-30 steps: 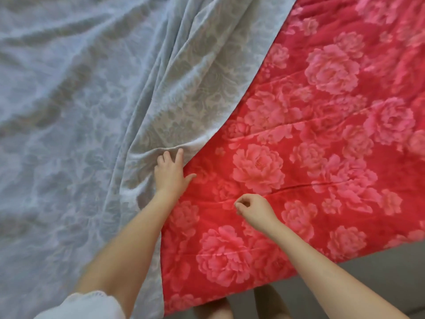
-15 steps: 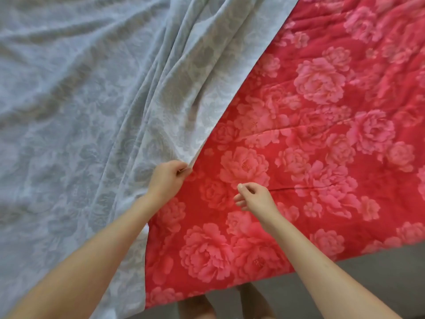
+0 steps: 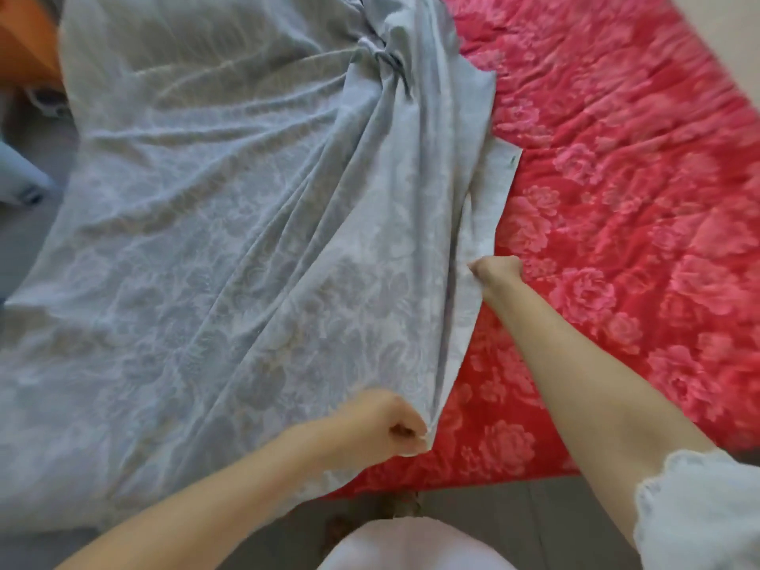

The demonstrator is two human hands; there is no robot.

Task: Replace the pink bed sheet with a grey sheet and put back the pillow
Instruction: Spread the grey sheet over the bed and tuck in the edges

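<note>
Grey sheet [image 3: 230, 224], edge gripped by both hands: left hand [image 3: 395, 425] nearer, right hand [image 3: 495, 273] farther.

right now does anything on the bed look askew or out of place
The grey sheet lies askew, bunched into folds with a twisted gather near its far end, leaving the red floral bedding uncovered on the right. The left hand and right hand grip its edge.

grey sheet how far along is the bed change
Done: the grey sheet lies wrinkled over the left side. In hand: the left hand and right hand each grip its free edge. Left: spread it across the bare red floral bedding on the right; no pillow is in view to put back.
</note>
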